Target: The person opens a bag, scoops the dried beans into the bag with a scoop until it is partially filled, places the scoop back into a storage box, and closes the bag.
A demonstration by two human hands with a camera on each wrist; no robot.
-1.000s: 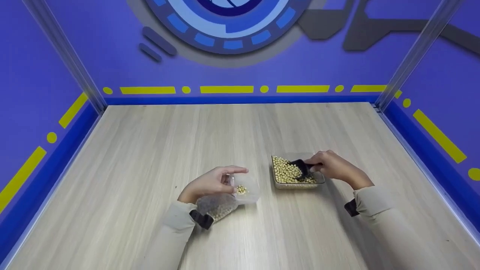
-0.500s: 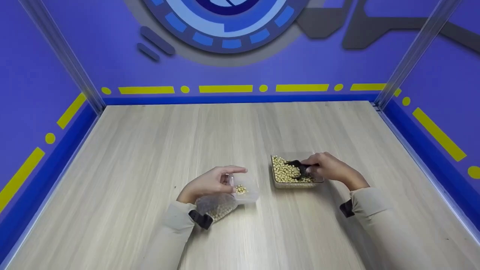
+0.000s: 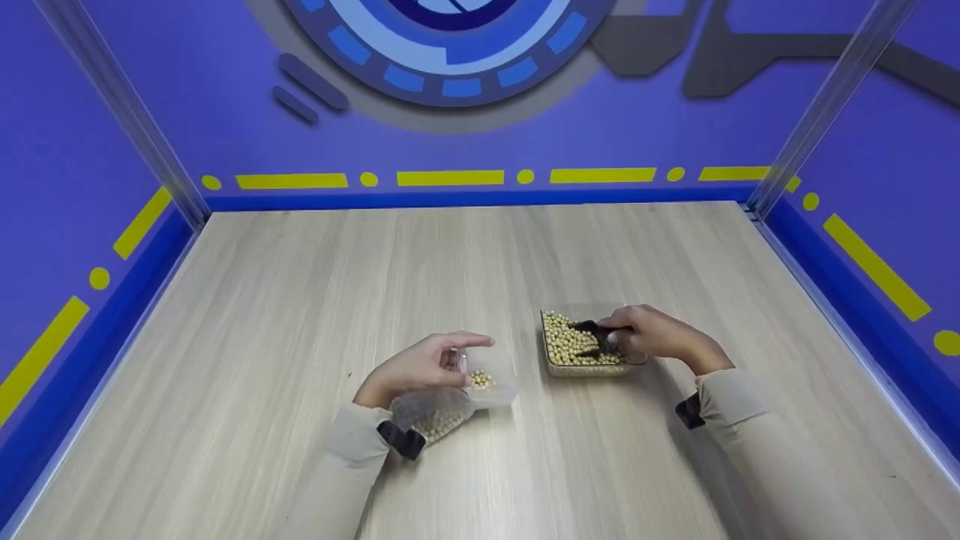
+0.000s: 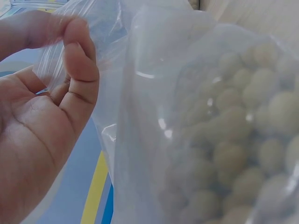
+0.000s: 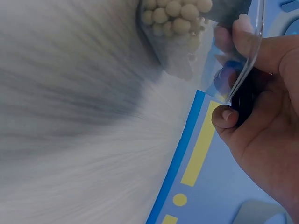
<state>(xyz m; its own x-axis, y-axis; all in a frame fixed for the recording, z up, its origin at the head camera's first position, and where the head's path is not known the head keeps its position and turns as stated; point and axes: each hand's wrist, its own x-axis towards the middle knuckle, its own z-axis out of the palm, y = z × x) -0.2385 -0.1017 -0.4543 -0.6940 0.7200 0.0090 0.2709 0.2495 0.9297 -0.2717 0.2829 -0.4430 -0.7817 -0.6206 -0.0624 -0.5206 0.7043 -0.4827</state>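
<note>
My left hand (image 3: 416, 367) pinches the mouth of a clear plastic zip bag (image 3: 435, 414), holding it spread. Soybeans fill the bag's lower part, and a few soybeans (image 3: 481, 379) show near its mouth. Close up in the left wrist view, fingertips grip the zip edge beside the bag (image 4: 154, 98). To the right stands a clear rectangular container (image 3: 589, 371) of soybeans (image 3: 564, 343). My right hand (image 3: 654, 334) grips the handle of a black scoop (image 3: 589, 327), whose blade is partly buried in those beans. The container's wall hides part of the scoop in the right wrist view.
Both things sit on a light wood-grain table (image 3: 337, 262), with a gap between bag and container. Blue panels (image 3: 480, 150) with yellow markings enclose the back and both sides.
My right hand has shifted slightly left with the scoop, and its blade sits deeper among the soybeans. The left hand and bag stay practically still.
</note>
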